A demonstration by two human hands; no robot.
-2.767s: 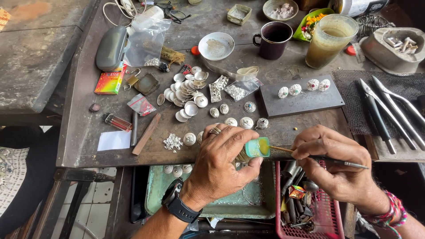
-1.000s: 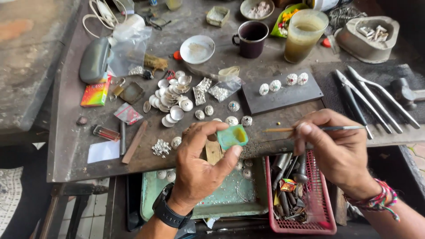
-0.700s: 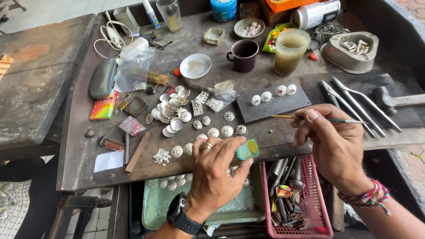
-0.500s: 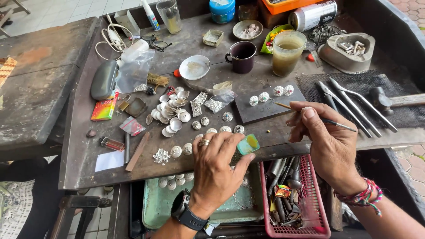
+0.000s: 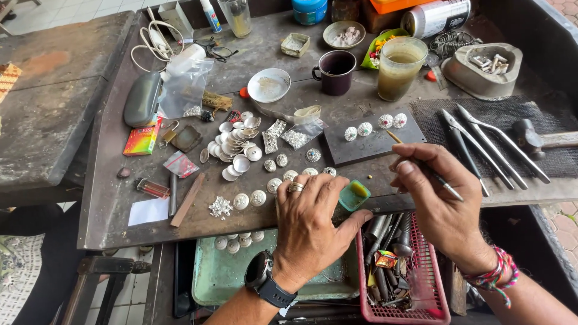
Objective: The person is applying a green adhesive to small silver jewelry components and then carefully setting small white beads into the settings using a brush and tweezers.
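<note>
Head view, looking down on the desk. The left hand lies flat near the front edge, fingers spread, its grip wide and holding nothing; the thumb reaches right toward the small green pot, which sits just beside it, touching or nearly so. A row of silver domes lies just left of that hand.

The right hand is up and to the right, its grip pinched narrow on a thin brush. The brush's long axis runs from lower right to upper left, tip aimed at the dark slab in the middle of the desk, where four jewelled studs sit in a line. The tip hovers at the slab's right end, just below the rightmost stud. The slab lies up and left of the right hand, which is clearly the nearer one. Pliers rest on the mat at the right edge.
</note>
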